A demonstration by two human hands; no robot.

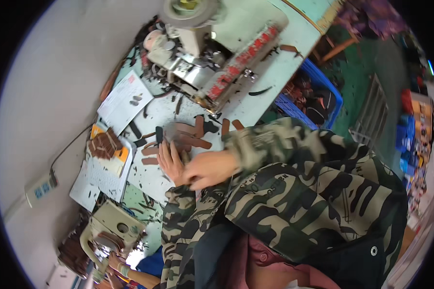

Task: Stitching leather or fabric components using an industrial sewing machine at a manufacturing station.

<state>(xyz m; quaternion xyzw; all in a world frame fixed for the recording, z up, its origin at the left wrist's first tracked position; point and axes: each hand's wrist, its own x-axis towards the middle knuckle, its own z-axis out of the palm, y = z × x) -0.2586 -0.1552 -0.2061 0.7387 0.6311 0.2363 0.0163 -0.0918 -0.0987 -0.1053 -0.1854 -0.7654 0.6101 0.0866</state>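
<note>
Several flat brown and dark strips, leather-like (200, 143), lie in a loose pile on the pale worktable (147, 179). My left hand (170, 162) rests at the near side of this pile with its fingers stretched out, touching the pieces. Across the left wrist comes my right hand (211, 168), its fingers curled and slightly blurred. Whatever those fingers hold, if anything, is hidden. A greyish blur (170, 130) covers part of the pile just beyond the left fingertips.
A sewing machine (195, 48) with a red-patched edge stands beyond the pile. Papers (125, 98) and a brown bundle (104, 145) lie leftward. At lower left, another person's hand (115, 262) is at a second machine (113, 224). A blue crate (336, 94) of scraps sits right.
</note>
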